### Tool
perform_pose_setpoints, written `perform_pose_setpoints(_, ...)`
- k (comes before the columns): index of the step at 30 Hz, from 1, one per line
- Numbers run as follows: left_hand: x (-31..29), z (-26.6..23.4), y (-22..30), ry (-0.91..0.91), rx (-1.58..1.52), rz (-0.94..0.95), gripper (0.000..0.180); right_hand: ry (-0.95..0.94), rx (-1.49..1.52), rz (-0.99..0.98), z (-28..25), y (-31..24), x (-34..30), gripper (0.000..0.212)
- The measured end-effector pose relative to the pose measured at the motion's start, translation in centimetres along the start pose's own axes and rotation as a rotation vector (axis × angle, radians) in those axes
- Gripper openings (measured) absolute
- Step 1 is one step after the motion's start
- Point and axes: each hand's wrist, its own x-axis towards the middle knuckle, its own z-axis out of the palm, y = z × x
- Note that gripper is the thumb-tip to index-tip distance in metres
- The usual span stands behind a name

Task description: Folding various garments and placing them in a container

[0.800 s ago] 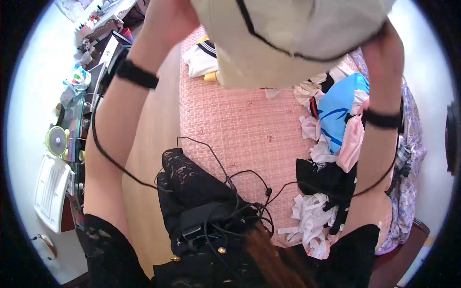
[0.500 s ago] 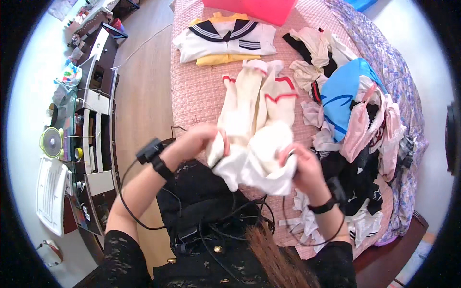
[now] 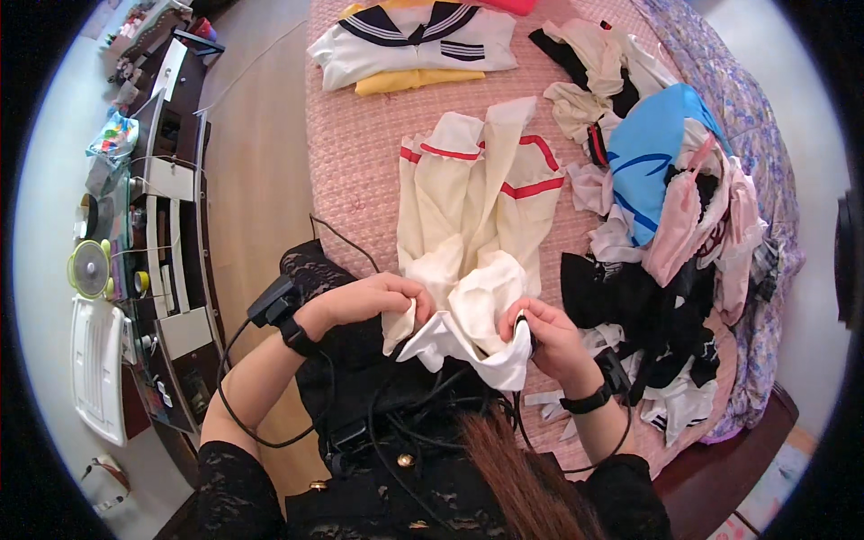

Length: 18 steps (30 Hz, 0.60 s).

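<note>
A cream garment (image 3: 441, 202) with red bands and a whiter edge lies stretched over the pink quilted bedspread in front of me, its near end lifted off the bed. My left hand (image 3: 382, 304) pinches that near end at its left corner, thumb and fingers closed on the cloth. On the other side, my right hand (image 3: 551, 337) grips the right part of the white edge, near a small dark patch. Between both hands the fabric sags in loose folds. The exact kind of garment cannot be made out.
A folded white top with a navy sailor collar (image 3: 409, 40) lies on yellow cloth at the far side. To the right is a heap of mixed clothes with a blue piece (image 3: 643, 162). Cables run from my wrist straps. A dark shelf unit (image 3: 166, 243) stands left.
Both hands have come down toward me with the garment, drawing its near end closer. Its far end now lies flatter, with the red bands showing more clearly. My view has shifted slightly.
</note>
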Motion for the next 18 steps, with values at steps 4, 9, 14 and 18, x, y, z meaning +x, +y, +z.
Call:
perform_pose_setpoints(4,-0.8,0.5,1.3,-0.086,0.228,0.109,0.038,0.088,0.120,-0.025,0.2,-0.8,0.2,0.017)
perform_pose_setpoints(9,-1.6,0.8,1.3,-0.064,0.432,0.111,0.065,0.078,0.190,-0.021,0.2,-1.3,0.5,0.018)
perform_pose_setpoints(14,-1.2,-0.4,2.1,0.162,0.430,0.063,0.026,0.019,0.189,-0.033,-0.1,-2.5,1.0,0.021)
perform_pose_setpoints(18,-1.6,-0.4,2.8,0.185,0.450,0.024,0.017,-0.027,0.127,0.096,-0.1,-3.0,0.1,0.022)
